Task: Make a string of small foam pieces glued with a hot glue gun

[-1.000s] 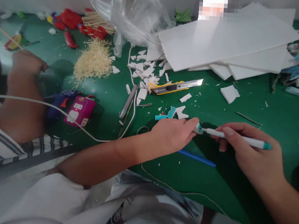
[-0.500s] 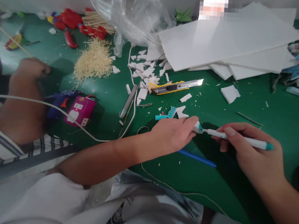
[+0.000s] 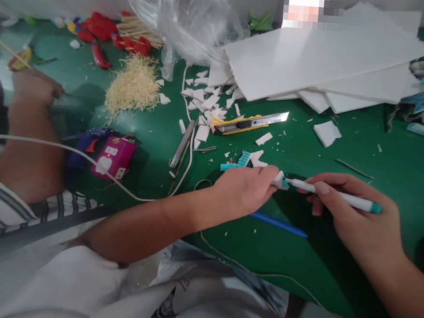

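Head view shows us our two hands over the green surface, near its front edge. Our right hand has its fingers closed around a white pen with a teal end, which lies almost level. Our left hand pinches the small white and teal cap just at the pen's tip; we cannot tell if cap and tip touch. A blue stick lies on the surface under our hands.

Concerning containers, a clear plastic bag stands crumpled at the back edge; what is inside we cannot tell. Beside it, a stack of white boards reaches toward the back right corner. White scraps are scattered in the middle, with a yellow utility knife just beside them, blade out. A heap of pale shavings lies left of the scraps. Near the left edge a pink power strip rests beside another person's arm.
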Demonstrator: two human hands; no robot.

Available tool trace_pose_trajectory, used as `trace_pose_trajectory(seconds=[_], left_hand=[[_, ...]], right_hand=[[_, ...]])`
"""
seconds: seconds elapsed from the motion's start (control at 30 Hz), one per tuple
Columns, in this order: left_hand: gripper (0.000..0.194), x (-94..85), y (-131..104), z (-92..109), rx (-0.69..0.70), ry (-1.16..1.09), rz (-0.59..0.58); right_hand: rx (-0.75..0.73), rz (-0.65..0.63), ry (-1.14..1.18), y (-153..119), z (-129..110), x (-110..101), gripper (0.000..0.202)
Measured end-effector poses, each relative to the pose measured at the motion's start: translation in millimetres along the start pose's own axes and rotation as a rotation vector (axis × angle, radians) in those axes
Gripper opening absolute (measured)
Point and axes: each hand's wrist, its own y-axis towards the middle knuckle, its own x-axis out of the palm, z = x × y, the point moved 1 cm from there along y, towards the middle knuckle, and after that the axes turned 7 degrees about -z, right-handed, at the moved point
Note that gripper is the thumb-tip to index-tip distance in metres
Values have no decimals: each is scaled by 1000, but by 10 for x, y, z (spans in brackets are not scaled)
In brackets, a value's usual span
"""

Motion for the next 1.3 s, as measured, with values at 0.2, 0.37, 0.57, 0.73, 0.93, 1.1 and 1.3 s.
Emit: trace_pose_trajectory(seconds=[0.2,0.37,0.57,0.73,0.93,1.1,1.3], left_hand=[[26,-15,-19,2,-16,-15,2],[23,2,-37,-21,6,8,36],[22,-9,-33,-12,5,21,-2],[24,-40,-37,19,-27,1,-6],[47,-88,-6,83,-94,-10,-69],[45,-91,31,139,-79,11,-63],[38,-66,49,159,-49,30,-39]], right_hand=[[-4,13,11,1,24,-1,17],[11,6,7,0,16,-6,18],[17,-17,8,1,7,1,22],[5,7,15,-8,23,-5,21],[-7,76,8,-20,12,-15,14],[-14,101,4,-16,15,-10,11],[-3,120,17,-26,36,10,11]])
